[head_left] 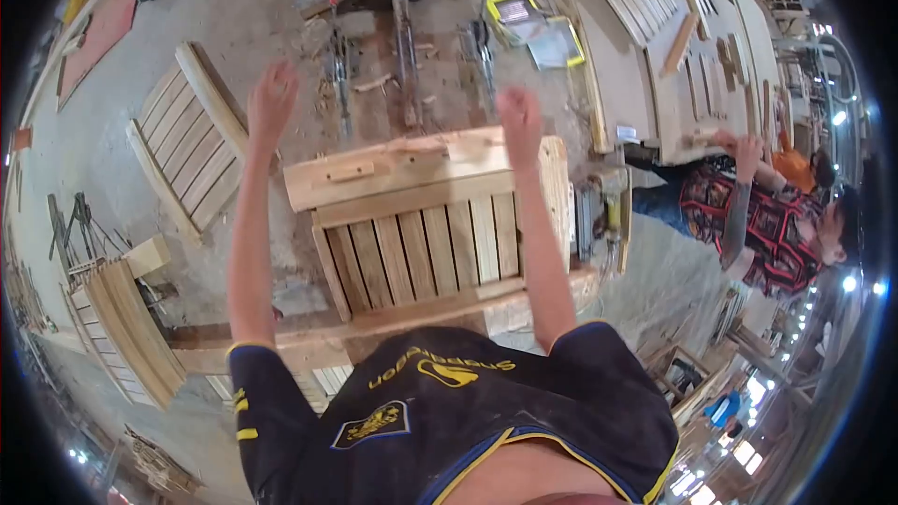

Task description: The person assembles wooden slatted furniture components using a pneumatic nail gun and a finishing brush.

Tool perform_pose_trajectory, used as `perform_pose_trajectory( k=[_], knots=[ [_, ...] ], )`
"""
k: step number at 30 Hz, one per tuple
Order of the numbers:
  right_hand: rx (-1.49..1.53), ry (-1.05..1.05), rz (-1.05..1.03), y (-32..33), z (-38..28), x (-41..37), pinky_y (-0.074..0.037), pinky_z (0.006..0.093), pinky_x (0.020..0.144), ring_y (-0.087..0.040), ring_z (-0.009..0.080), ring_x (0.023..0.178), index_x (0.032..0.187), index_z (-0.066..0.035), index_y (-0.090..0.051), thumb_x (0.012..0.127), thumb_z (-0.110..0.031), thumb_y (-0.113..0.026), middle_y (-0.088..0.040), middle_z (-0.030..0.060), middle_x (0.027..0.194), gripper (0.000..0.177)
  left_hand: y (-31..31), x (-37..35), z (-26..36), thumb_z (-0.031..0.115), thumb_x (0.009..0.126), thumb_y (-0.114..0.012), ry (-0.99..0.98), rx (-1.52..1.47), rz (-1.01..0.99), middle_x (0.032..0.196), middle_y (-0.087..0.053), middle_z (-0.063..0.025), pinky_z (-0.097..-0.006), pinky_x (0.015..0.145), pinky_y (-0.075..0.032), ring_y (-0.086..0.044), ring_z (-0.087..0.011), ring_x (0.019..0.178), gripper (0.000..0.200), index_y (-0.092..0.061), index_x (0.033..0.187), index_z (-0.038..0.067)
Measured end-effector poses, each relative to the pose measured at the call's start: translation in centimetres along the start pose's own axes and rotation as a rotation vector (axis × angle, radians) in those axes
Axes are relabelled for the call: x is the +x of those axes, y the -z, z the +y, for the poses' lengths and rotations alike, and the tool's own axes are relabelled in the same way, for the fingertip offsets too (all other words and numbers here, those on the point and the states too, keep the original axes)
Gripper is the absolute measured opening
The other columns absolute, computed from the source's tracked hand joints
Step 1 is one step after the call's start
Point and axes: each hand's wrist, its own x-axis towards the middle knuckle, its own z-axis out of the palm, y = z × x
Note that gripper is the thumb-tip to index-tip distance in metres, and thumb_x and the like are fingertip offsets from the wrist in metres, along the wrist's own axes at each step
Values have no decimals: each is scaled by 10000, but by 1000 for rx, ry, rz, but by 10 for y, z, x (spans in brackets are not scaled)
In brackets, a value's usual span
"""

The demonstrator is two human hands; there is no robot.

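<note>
A slatted wooden panel [421, 248] lies on the bench in front of me, with a thick curved rail [374, 176] along its far side. My left hand [274, 89] is raised beyond the panel's far left corner, its fingers curled; whether it holds anything is too small to tell. Above the rail's right part is my right hand [519, 110], also closed, with its contents hidden. Between my hands, several long bar clamps [404, 56] lie on the worktop.
Another slatted panel [187, 140] lies at the left, and a curved one [131, 327] below it. A yellow-edged pouch [557, 45] is at the back. A vise [599, 215] sits to the right. At the right, a co-worker [748, 224] stands by a table with wooden parts [711, 75].
</note>
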Motion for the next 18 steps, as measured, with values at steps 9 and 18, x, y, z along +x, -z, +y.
perform_pose_trajectory(
  k=[9,18],
  knots=[
    [338,-249,-336,-82,-35,267,-419,325,755,-583,188,908,1193,-39,-541,919,-526,-390,-627,92,1045,580,-123,196,-22,341,801,-628,-34,108,22,1076,-604,-240,-477,877,-448,-554,-434,1024,610,-416,1293,49],
    [-89,-150,-380,-32,-30,112,-322,233,516,-427,67,503,671,-34,-631,890,-352,-571,-461,-9,495,391,-38,84,48,178,880,-507,120,-1189,-217,647,-537,-87,-335,650,-416,-499,-171,566,176,-549,870,7]
  ],
)
